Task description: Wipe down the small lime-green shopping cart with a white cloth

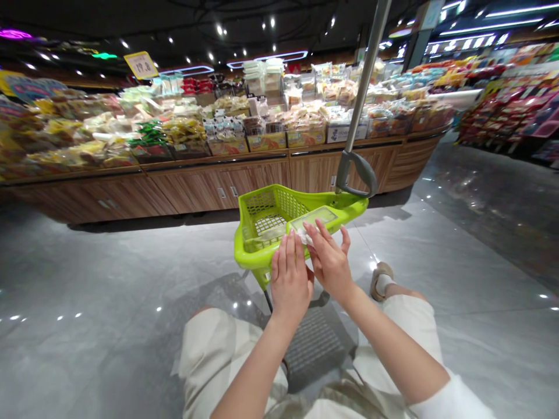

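A bright green shopping cart basket (262,256) with perforated walls stands before me. My left hand (290,282) lies with its fingers stretched out and together over the near rim. Beside it, my right hand (332,262) bends its fingers over a crumpled white tissue (304,235), pressing it against the rim. Only a small part of the tissue shows between the hands. Just beyond my right fingertips is a clear rectangular panel (315,219) set in the rim. Inside the basket, the grid floor is visible.
A grey handle (362,174) on a metal pole (369,70) rises from the cart's right end. Behind it runs a wooden display counter (257,177) stacked with packaged food. A price sign (140,65) hangs at upper left. My shoe (381,279) rests on the shiny grey floor (131,273).
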Tool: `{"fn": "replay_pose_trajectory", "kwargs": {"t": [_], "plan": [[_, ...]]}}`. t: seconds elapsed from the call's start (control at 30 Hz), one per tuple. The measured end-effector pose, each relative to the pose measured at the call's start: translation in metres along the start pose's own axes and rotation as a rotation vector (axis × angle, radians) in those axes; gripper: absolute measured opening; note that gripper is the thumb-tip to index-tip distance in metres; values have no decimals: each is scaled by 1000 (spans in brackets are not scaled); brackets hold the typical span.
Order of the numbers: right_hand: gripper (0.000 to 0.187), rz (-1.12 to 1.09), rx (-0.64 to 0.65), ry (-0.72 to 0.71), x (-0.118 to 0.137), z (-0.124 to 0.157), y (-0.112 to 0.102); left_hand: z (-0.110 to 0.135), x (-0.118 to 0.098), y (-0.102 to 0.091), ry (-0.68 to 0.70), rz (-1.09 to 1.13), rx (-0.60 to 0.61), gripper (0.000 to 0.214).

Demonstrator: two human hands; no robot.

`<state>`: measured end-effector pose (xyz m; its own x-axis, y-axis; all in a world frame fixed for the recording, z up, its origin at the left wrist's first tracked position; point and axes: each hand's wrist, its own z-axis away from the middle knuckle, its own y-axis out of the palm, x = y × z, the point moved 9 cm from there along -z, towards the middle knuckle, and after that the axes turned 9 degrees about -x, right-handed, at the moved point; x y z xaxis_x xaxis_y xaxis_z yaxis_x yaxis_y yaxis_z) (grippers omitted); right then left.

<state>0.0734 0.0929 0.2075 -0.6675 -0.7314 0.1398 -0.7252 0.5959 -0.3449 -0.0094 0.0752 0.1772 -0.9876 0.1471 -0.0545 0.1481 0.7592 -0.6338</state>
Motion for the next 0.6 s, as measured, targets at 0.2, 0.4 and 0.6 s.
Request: {"fn": "replay_pose_trajectory", "kwargs": {"t": [0.2, 0.4, 0.6], "plan": [[59, -105, 66, -87, 4, 2, 7, 0, 0, 0, -6, -6, -21, 84], [61, -135, 42, -99, -24, 5, -1, -2, -2, -2, 13, -2, 11, 83], [61, -123, -114, 153, -65, 6, -14, -5, -6, -1, 8, 1, 34, 87]]}}
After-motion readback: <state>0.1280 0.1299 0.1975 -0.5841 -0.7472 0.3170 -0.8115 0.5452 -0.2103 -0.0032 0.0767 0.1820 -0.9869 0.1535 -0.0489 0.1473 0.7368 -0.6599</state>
